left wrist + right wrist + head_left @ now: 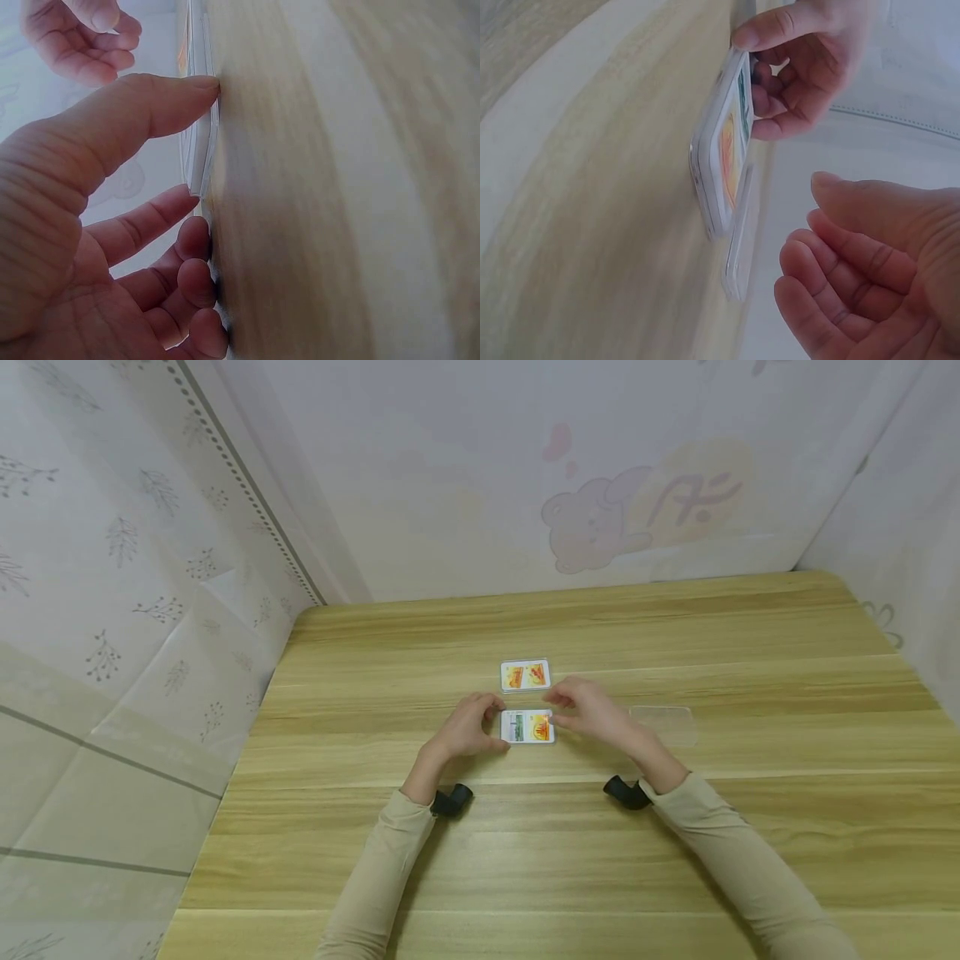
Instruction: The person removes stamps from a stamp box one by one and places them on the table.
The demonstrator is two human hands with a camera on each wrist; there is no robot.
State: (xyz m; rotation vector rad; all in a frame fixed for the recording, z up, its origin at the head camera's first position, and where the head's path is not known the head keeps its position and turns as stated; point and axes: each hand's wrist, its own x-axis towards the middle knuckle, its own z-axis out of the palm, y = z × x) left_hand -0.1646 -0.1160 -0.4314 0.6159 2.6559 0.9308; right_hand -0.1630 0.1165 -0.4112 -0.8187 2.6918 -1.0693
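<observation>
A stack of white picture cards [530, 727] lies in a shallow clear case, showing a green picture and an orange one on top. My left hand [467, 727] holds it at the left end, thumb on the near edge and index finger on the far edge. In the left wrist view the thumb [161, 105] presses the case's side close over the wood. My right hand [592, 710] hovers by the case's right end, its fingers loosely bent with nothing between them. The right wrist view shows a gap between these fingers [810, 274] and the cards [731, 150].
Just beyond lies a second clear case of cards [525, 676] with two orange pictures. To the right, a transparent plastic lid [663, 725] rests on the wooden table [525, 860], partly behind the right forearm. Patterned curtains [450, 485] hang around the table's back and sides.
</observation>
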